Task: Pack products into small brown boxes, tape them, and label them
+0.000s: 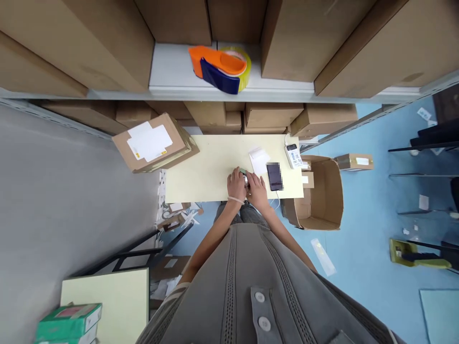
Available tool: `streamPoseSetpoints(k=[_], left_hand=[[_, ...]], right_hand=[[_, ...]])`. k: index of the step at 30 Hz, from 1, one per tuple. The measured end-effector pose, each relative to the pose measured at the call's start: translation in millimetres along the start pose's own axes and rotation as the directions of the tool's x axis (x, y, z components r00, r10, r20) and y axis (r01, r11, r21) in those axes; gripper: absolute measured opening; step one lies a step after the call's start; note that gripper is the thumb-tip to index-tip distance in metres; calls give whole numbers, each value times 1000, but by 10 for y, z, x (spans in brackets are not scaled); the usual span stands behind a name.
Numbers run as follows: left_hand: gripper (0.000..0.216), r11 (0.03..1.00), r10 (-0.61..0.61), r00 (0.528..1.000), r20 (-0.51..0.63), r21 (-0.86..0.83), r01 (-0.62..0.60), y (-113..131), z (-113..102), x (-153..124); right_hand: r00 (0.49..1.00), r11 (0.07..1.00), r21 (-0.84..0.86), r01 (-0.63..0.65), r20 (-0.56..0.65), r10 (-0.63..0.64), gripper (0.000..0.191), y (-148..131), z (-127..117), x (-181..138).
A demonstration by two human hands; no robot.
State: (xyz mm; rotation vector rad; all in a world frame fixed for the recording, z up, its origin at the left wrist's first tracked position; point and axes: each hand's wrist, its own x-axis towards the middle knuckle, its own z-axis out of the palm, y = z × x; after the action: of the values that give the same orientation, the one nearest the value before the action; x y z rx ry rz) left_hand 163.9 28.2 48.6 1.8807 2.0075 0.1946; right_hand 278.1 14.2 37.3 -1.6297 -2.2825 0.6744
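My left hand [236, 185] and my right hand [256, 190] meet near the front edge of the pale table [208, 162]. Between them is a small silvery object with a green part [245, 177]; the fingers of both hands are closed around it and hide most of it, so its kind cannot be made out. A phone [275, 177] with a white cable lies just right of my right hand. Beyond that hand is a white sheet of paper [258, 159].
A taped carton [152, 145] stands at the table's left end. A white power strip [293, 156] lies at the right end. An orange-and-blue tape dispenser [218, 69] sits on the shelf above, among cartons. An open cardboard box [324, 191] is on the floor to the right.
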Motion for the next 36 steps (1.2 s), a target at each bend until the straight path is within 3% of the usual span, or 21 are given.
streamPoseSetpoints(k=[4,13,20,27,32,36], left_hand=[[29,996,73,997,-33,-49,-75,-138,-106,-11],[33,982,7,992,-126,-188,-31,-324,-539,-43],[42,972,-71,993,-98,-229,47,-604,-393,-115],[23,990,138,988,-70,-8,-139,-766,-382,-167],[27,998,-29,996,-80,61,33,-694,-317,-164],[33,994,-81,992,-95,62,87,-675,-265,-163]], right_hand=[[998,996,94,8,-58,-2,72,-19,104,63],[980,984,120,132,-163,-112,76,-278,-2,281],[988,969,193,153,-7,-155,70,-256,193,368],[986,986,108,128,90,-138,72,-343,334,304],[979,980,29,199,42,-200,76,-386,310,282],[973,973,-9,231,14,-231,57,-395,303,277]])
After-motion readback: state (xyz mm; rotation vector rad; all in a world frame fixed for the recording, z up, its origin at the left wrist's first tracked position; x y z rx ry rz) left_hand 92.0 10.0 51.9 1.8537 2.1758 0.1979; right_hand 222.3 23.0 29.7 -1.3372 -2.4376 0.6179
